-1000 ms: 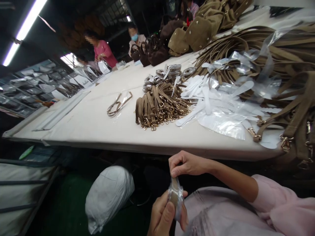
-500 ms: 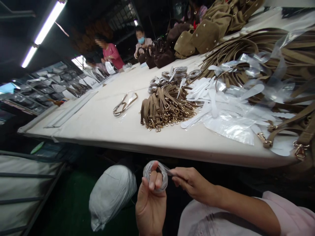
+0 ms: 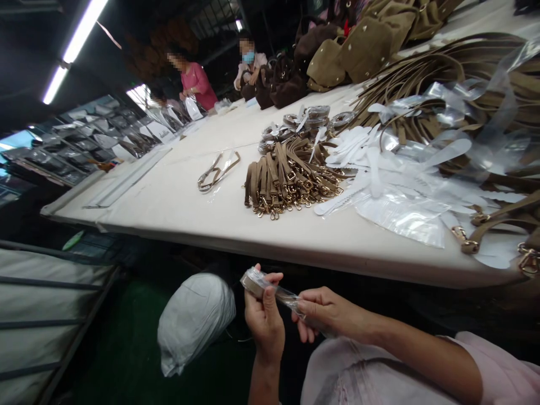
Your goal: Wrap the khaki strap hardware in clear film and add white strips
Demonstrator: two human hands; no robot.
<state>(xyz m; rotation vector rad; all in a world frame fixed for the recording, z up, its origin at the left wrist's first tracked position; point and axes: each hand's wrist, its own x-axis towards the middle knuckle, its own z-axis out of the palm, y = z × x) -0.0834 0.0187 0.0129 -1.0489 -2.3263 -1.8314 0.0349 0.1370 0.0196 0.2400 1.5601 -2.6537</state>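
In front of the table edge, my left hand (image 3: 265,320) is closed around a coiled brown strap (image 3: 253,284) wrapped in clear plastic. A length of the clear plastic wrap (image 3: 287,298) runs from the coil to my right hand (image 3: 323,312), whose thumb and fingers pinch it. Beyond my hands, a bundle of brown straps (image 3: 274,177) with gold clasps lies on the white table (image 3: 169,216). One loosely looped strap (image 3: 217,171) in plastic lies to its left.
White card strips (image 3: 358,149) and clear plastic bags (image 3: 400,216) spread to the right of the bundle, before a heap of long straps (image 3: 455,73). Brown bags (image 3: 358,50) stand behind. A stuffed pale sack (image 3: 196,323) sits at lower left. Co-workers (image 3: 198,84) stand across the table.
The coil in my left hand has turned from face-on to edge-on, showing the brown strap inside. The plastic stretched to my right hand now looks wider.
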